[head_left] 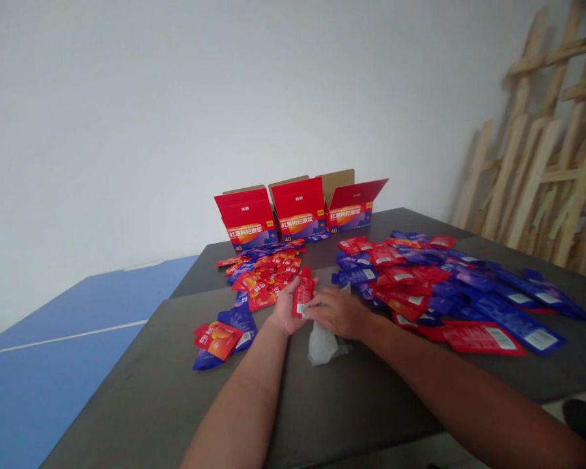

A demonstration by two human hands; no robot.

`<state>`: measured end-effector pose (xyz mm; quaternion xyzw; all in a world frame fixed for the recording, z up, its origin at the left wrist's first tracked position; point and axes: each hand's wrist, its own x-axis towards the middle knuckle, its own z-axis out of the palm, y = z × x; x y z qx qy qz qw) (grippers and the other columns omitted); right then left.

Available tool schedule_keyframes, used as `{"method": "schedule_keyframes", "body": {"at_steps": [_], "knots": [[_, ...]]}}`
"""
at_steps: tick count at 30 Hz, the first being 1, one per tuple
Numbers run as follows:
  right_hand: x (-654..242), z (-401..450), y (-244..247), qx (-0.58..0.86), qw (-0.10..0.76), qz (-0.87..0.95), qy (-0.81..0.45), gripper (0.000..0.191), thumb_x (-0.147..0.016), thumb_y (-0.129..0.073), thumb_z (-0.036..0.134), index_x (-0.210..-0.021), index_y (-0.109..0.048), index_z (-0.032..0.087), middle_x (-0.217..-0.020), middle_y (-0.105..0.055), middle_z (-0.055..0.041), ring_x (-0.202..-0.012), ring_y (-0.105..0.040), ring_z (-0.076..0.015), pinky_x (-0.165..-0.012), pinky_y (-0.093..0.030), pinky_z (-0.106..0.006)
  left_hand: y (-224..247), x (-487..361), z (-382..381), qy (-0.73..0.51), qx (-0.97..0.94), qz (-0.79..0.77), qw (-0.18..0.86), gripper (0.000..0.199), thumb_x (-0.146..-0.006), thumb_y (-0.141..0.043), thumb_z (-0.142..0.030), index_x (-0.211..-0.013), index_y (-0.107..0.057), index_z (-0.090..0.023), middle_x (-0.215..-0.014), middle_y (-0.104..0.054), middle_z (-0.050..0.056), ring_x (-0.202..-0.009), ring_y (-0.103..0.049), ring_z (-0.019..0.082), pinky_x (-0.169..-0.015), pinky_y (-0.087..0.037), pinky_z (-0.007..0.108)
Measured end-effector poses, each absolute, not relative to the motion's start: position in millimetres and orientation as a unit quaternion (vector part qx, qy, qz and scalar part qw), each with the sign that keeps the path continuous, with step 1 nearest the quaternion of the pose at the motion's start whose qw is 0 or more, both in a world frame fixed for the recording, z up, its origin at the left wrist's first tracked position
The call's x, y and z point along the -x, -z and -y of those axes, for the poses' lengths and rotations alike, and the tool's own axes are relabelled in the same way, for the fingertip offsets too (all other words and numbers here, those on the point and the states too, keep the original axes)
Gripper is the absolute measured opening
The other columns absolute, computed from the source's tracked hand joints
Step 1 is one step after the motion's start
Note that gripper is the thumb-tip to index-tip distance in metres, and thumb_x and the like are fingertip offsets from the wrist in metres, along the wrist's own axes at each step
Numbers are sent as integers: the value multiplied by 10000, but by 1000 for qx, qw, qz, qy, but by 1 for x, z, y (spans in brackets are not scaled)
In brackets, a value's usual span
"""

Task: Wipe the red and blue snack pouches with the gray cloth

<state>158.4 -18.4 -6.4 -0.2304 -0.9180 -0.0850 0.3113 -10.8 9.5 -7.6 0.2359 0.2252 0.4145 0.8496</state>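
My left hand (287, 309) is closed around a red sachet (303, 296) with a white label, held above the dark table. My right hand (340, 314) reaches across from the right, fingers bent and pressed against the sachet's lower part. A crumpled whitish cloth (323, 345) shows below the right hand and at its fingertips; the palm hides how it is gripped. To the left of the hands lies a heap of red and blue sachets (266, 277). A larger, looser pile of red and blue sachets (410, 277) spreads to the right.
Three open red and blue cartons (300, 221) stand in a row at the back of the table (146, 391). A few sachets (219, 340) lie apart near the left forearm. A blue table (78, 365) adjoins on the left; wooden frames (542, 156) lean against the wall at right.
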Motion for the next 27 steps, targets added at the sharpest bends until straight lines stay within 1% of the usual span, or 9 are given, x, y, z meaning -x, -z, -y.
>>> {"method": "schedule_keyframes", "body": {"at_steps": [2,4,8,11,13,16,20,24,27], "knots": [[-151,24,7,212,293,928,92,210,-875,-537,237,-1042,-660,266,-974,-637,-46,-895,-525,-194,-772,-428,-325,8,10,-9,-414,-240,-236,846,493,-857,-485,-493,-1089,-626,-81,-886,-689,130,-805,-657,233,-736,-495,325],[-146,26,8,216,296,926,93,213,-872,-541,232,-1044,-661,272,-974,-637,-49,-906,-526,-195,-779,-426,-328,7,7,-7,-422,-251,-244,836,502,-853,-475,-533,-1056,-637,-104,-873,-692,116,-817,-658,234,-751,-494,324],[-142,23,9,269,337,899,82,210,-869,-547,215,-1034,-668,263,-953,-634,-51,-895,-535,-194,-803,-428,-334,5,2,-1,-390,-266,-240,848,558,-831,-443,-626,-1007,-646,-138,-864,-696,104,-866,-659,247,-792,-485,335],[-144,18,8,333,370,864,72,205,-874,-542,211,-1020,-680,251,-924,-618,-58,-871,-541,-187,-791,-435,-323,4,0,4,-333,-270,-244,870,629,-800,-431,-685,-985,-645,-123,-846,-697,124,-881,-659,267,-793,-481,348],[-146,14,7,372,389,840,64,214,-881,-532,218,-1035,-680,241,-913,-605,-64,-862,-543,-185,-771,-443,-311,4,-1,6,-317,-273,-250,874,655,-791,-426,-702,-970,-642,-109,-821,-696,131,-863,-663,265,-783,-480,341],[-150,9,7,416,411,809,56,232,-890,-519,234,-1063,-673,225,-887,-593,-64,-839,-546,-184,-750,-451,-301,4,-3,8,-322,-278,-250,869,624,-805,-434,-679,-974,-638,-114,-805,-700,115,-828,-668,243,-782,-478,324],[-153,2,10,451,438,777,34,248,-901,-499,258,-1083,-663,215,-882,-600,-65,-824,-560,-180,-754,-462,-297,3,-5,9,-317,-291,-264,863,596,-827,-444,-640,-1017,-636,-108,-841,-709,118,-840,-671,243,-820,-471,339],[-158,-4,11,472,463,750,6,254,-905,-478,282,-1068,-654,195,-882,-617,-75,-834,-577,-191,-769,-469,-306,5,-4,9,-310,-296,-274,861,507,-860,-473,-543,-1034,-638,-96,-845,-713,113,-816,-676,232,-846,-461,342],[-165,-10,10,494,478,726,-2,259,-903,-468,290,-1056,-653,192,-915,-631,-84,-870,-587,-206,-794,-469,-322,3,-1,9,-315,-295,-259,864,448,-879,-474,-479,-1054,-631,-98,-871,-714,113,-836,-674,230,-863,-453,345]]}}
